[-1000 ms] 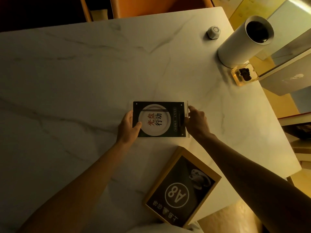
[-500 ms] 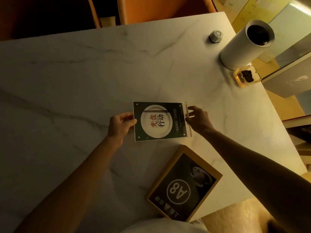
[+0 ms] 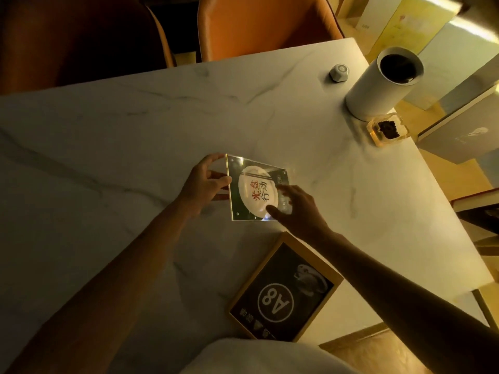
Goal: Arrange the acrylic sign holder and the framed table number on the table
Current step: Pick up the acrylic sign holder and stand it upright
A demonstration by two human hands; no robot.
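The acrylic sign holder (image 3: 251,188), a clear slab with a dark insert showing a white plate and Chinese characters, is tilted up off the marble table (image 3: 108,157) near its middle. My left hand (image 3: 204,184) grips its left edge, thumb on the front. My right hand (image 3: 294,209) holds its right side, fingers spread over the front face. The framed table number (image 3: 286,290), a wooden frame with a black "A8" card, lies flat near the table's front edge, just below my right wrist.
A tall white cylinder (image 3: 383,82) stands at the far right, with a small amber glass dish (image 3: 387,130) in front of it and a small white knob-like object (image 3: 339,72) to its left. Two orange chairs (image 3: 259,25) stand beyond the far edge.
The sign holder lay flat a second ago; both hands have lifted and tilted it, its left edge raised. My right hand shifted from its right edge onto the front face.
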